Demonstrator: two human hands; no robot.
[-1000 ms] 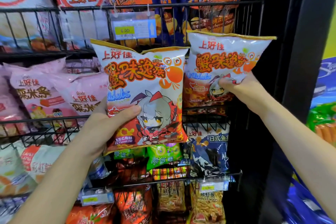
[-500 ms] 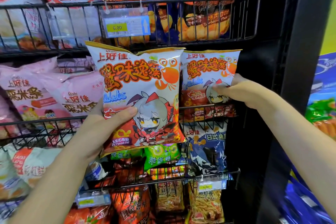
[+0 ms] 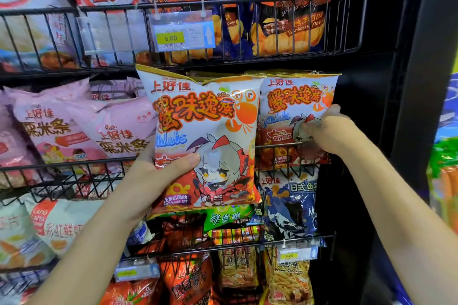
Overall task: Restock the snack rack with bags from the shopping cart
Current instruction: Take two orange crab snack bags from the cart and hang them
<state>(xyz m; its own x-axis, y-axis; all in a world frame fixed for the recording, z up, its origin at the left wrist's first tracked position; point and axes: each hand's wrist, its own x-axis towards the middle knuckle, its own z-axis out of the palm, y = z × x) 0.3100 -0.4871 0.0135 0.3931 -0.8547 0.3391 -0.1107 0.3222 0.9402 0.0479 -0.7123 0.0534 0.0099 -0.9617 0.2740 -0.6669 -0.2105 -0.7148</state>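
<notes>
the black wire snack rack (image 3: pixel 272 0) wants bags upright behind its middle rail (image 3: pixel 62 165). the white-and-orange foil crab snack bag (image 3: pixel 205 136) hangs in front, gripped by the left hand (image 3: pixel 148 181). its twin bag (image 3: pixel 292 104) sits behind that rail, pinched by the right hand (image 3: pixel 327 131); seat it level, then release.

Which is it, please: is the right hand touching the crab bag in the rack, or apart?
Touching. The head view shows the right hand gripping the crab bag at its right edge.
</notes>
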